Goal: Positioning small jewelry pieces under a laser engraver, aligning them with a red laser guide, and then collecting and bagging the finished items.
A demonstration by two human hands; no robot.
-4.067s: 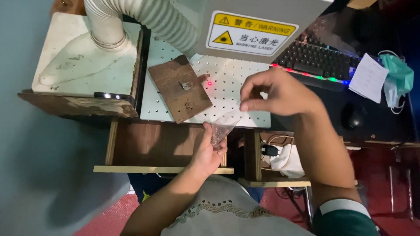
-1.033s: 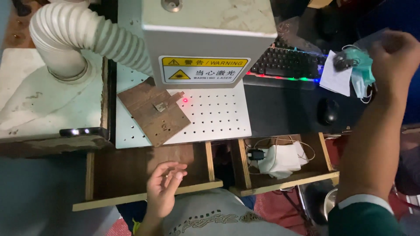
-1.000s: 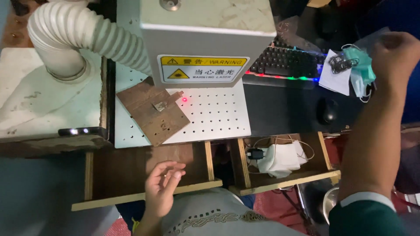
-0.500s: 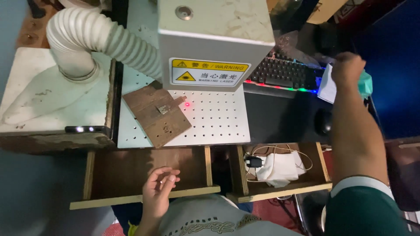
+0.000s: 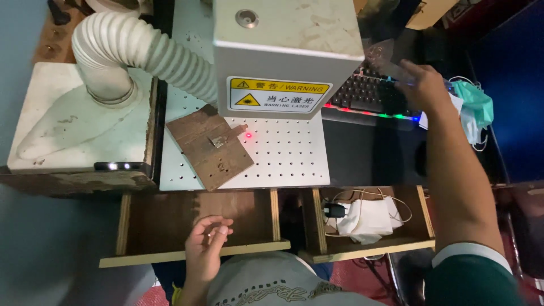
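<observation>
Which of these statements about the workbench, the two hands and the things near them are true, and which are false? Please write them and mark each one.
1. The right hand reaches over the keyboard with a clear plastic piece at its fingers. True.
2. The left hand rests on the perforated plate. False: it is at the front edge of the open wooden drawer, with something small at its fingertips.
3. A red light dot shows on the perforated plate beside the wooden board. True.
4. The green face mask lies in the right drawer. False: it lies right of the keyboard.
</observation>
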